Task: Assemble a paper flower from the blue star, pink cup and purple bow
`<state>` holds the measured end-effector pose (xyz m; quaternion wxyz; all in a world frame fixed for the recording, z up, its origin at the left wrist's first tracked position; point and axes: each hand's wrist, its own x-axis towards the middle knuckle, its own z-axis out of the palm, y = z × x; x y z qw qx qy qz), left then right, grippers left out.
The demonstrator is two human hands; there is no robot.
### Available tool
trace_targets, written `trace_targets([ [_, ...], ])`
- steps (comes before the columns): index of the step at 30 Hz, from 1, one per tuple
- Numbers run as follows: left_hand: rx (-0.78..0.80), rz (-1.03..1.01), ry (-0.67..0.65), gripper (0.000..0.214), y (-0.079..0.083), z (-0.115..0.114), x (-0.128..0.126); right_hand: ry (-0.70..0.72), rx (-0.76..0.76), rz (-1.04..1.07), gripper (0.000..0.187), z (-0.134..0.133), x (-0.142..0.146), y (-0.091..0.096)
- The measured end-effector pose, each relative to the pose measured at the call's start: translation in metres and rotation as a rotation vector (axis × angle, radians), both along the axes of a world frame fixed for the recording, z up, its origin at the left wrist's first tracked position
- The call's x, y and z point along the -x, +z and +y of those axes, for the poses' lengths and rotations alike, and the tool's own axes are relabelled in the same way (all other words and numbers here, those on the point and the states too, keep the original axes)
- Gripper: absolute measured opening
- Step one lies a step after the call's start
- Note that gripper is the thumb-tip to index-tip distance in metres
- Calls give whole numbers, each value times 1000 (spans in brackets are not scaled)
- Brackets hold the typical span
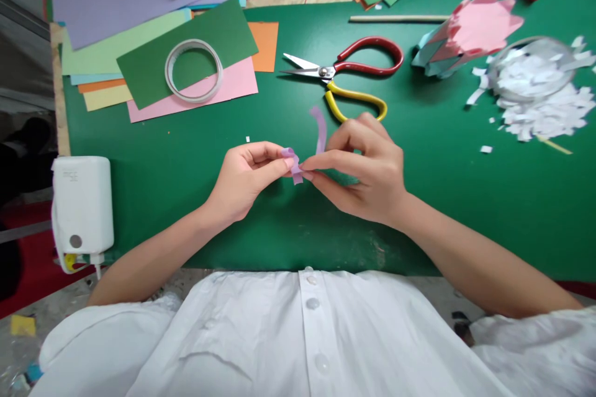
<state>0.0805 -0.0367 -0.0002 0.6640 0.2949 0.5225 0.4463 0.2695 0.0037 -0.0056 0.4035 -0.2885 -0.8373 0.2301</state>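
Between my hands, low over the green table, is a small folded piece of purple paper (297,172). My left hand (249,177) pinches it between thumb and fingers. My right hand (365,167) has its thumb and index fingertips closed at the paper's right edge. A curled purple paper strip (319,129) stands up just left of my right hand's knuckles; whether it joins the folded piece I cannot tell. Beyond my right hand lie scissors (326,71) with one red and one yellow handle, blades apart and pointing left.
A tape roll (194,98) rests on coloured paper sheets (153,62) at the back left. A white power bank (84,205) sits at the left edge. Rightward are a pink and blue paper object (479,28), a thin stick (395,18) and white paper scraps (540,99).
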Motion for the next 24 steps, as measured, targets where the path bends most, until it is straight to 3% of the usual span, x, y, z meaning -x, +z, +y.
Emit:
trace_targets([
  [3,3,-19,-16,9,0,0,1,45,-55,-15,15,-1,-1,2],
  [9,-12,-65,-16,11,1,-1,1,75,122,39,4,-6,2,3],
  [13,-44,-42,-31,9,-1,-1,1,41,194,47,10,-8,3,3],
  [24,-175,164,-24,15,-6,-4,2,102,743,195,22,-11,5,0],
])
